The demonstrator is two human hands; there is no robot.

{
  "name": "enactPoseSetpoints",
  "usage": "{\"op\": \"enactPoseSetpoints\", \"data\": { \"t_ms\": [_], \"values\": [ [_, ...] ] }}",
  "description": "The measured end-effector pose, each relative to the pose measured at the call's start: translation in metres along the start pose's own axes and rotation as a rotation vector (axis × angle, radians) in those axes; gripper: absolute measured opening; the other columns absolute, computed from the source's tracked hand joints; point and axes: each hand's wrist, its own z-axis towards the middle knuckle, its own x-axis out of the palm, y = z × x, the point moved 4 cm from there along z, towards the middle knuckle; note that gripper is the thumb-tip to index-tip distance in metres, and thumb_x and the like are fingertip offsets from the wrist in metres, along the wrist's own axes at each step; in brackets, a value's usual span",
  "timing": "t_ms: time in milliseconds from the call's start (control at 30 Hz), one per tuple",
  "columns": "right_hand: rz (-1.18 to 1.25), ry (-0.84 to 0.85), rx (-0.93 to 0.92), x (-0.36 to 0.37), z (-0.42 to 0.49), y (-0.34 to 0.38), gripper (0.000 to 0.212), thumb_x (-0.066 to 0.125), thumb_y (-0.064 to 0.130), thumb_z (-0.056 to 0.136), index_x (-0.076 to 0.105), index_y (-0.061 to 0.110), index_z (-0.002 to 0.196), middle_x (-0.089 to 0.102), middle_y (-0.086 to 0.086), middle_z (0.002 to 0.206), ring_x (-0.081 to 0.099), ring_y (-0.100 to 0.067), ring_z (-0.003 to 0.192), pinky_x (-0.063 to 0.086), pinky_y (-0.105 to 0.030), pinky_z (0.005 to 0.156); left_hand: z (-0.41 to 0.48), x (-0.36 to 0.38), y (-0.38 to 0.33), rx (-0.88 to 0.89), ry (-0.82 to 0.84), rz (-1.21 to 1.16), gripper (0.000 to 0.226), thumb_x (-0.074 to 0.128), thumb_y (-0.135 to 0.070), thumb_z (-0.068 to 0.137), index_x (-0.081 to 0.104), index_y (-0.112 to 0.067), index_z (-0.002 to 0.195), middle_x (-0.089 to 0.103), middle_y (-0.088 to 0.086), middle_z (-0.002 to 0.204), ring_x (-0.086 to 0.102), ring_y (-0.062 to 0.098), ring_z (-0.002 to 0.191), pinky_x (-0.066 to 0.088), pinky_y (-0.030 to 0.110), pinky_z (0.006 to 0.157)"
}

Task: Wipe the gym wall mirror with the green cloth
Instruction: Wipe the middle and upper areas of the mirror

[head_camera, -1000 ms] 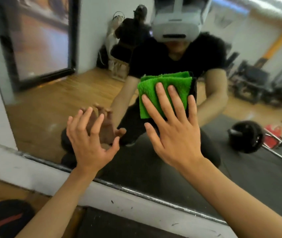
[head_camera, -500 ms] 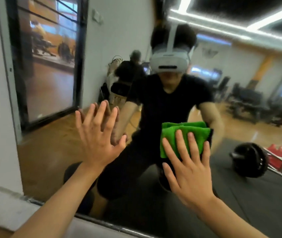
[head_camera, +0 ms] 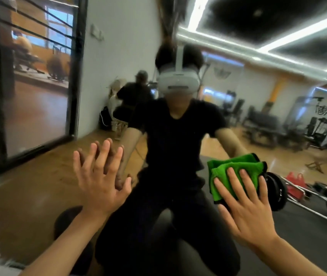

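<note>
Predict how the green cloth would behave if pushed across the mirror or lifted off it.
The green cloth looks folded and plush, so probably floppy and light. Under the flat right hand, it likely slides easily over the smooth mirror.

Direct view shows left forearm [head_camera: 63,246] and right forearm [head_camera: 298,259], both bare up to the wrist; left grip [head_camera: 99,188] and right grip [head_camera: 248,212] bare too. Rest only via mirror [head_camera: 39,196] reflection: black short-sleeve v-neck t-shirt [head_camera: 176,132], black trousers [head_camera: 178,226], dark hair [head_camera: 164,54]. Light-grey boxy headset [head_camera: 177,82] over the eyes, thin dark line low on its front, white strap [head_camera: 179,56] going up over the crown. Reflection is soft, finer markings unreadable
</note>
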Motion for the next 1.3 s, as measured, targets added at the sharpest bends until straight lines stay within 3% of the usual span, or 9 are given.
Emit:
{"op": "enactPoseSetpoints", "data": {
  "t_ms": [100,233,367,633,867,1000,1133,1200,1300],
  "values": [
    [0.071,-0.117,0.063,-0.025,0.067,0.020,0.061,0.019,0.055,0.109,0.022,0.031,0.165,0.006,-0.001,0.176,0.004,-0.028,0.162,0.000,-0.057,0.128,0.000,0.000,0.000,-0.003,0.014,0.004,0.064,0.038,-0.051,0.103,0.044,-0.017,0.156,0.035,0.013,0.164,0.032,0.040,0.151,0.017,0.069,0.125],
    [0.117,-0.283,0.092,-0.079,0.203,0.045,0.063,0.017,0.056,0.109,0.023,0.030,0.167,0.015,-0.007,0.174,0.010,-0.031,0.161,0.006,-0.061,0.128,0.000,0.002,0.001,0.002,0.016,0.013,0.064,0.034,-0.053,0.104,0.041,-0.018,0.157,0.036,0.014,0.162,0.033,0.040,0.150,0.021,0.072,0.122],
    [0.151,-0.280,0.116,-0.098,0.246,0.066,0.065,0.018,0.057,0.109,0.020,0.028,0.168,0.010,-0.008,0.175,0.004,-0.031,0.162,0.004,-0.062,0.127,0.001,0.001,0.001,0.012,0.008,0.022,0.063,0.033,-0.054,0.105,0.040,-0.020,0.157,0.033,0.011,0.164,0.030,0.037,0.152,0.022,0.072,0.122],
    [-0.119,-0.139,-0.661,-0.072,0.207,0.037,0.069,0.023,0.062,0.107,0.016,0.030,0.168,0.010,-0.002,0.176,0.006,-0.026,0.162,0.005,-0.055,0.130,0.002,0.000,-0.002,0.034,-0.002,0.036,0.062,0.046,-0.048,0.097,0.046,-0.020,0.152,0.027,0.006,0.169,0.032,0.035,0.149,0.023,0.069,0.123],
    [-0.012,-0.332,-0.049,-0.125,0.281,0.005,0.069,0.019,0.065,0.106,0.024,0.033,0.166,0.014,-0.003,0.175,0.007,-0.030,0.162,0.006,-0.060,0.128,0.003,0.002,-0.001,0.011,0.000,-0.002,0.060,0.035,-0.052,0.103,0.045,-0.019,0.152,0.013,-0.001,0.177,0.033,0.037,0.149,0.015,0.063,0.128],
    [-0.054,-0.137,-0.489,-0.069,0.195,0.064,0.079,0.028,0.071,0.102,0.017,0.029,0.168,0.008,-0.003,0.176,0.002,-0.029,0.162,0.000,-0.058,0.129,0.005,0.000,0.000,0.014,0.012,-0.006,0.060,0.036,-0.052,0.104,0.046,-0.019,0.152,0.027,0.007,0.169,0.037,0.040,0.146,0.018,0.066,0.125],
    [-0.182,-0.017,-0.893,-0.052,0.145,0.012,0.076,0.034,0.069,0.103,0.020,0.030,0.167,0.013,-0.001,0.175,0.008,-0.024,0.162,-0.004,-0.051,0.130,0.004,-0.001,-0.001,0.018,-0.003,-0.008,0.063,0.046,-0.048,0.097,0.046,-0.018,0.152,0.035,0.012,0.163,0.037,0.040,0.145,0.019,0.067,0.125],
    [-0.198,-0.081,-0.775,-0.072,0.170,-0.031,0.071,0.032,0.065,0.105,0.024,0.032,0.166,0.017,-0.002,0.174,0.012,-0.026,0.162,0.001,-0.053,0.130,0.004,0.000,-0.001,0.005,0.000,-0.015,0.061,0.041,-0.049,0.101,0.044,-0.018,0.154,0.035,0.012,0.163,0.035,0.040,0.147,0.016,0.066,0.126],
    [-0.155,-0.242,-0.305,-0.110,0.214,-0.076,0.068,0.034,0.059,0.106,0.019,0.032,0.167,0.015,-0.007,0.174,0.013,-0.033,0.161,0.007,-0.060,0.128,0.008,0.000,0.000,0.002,0.010,-0.023,0.062,0.038,-0.051,0.105,0.041,-0.018,0.157,0.032,0.012,0.165,0.032,0.040,0.149,0.013,0.065,0.127]
  ]
}}
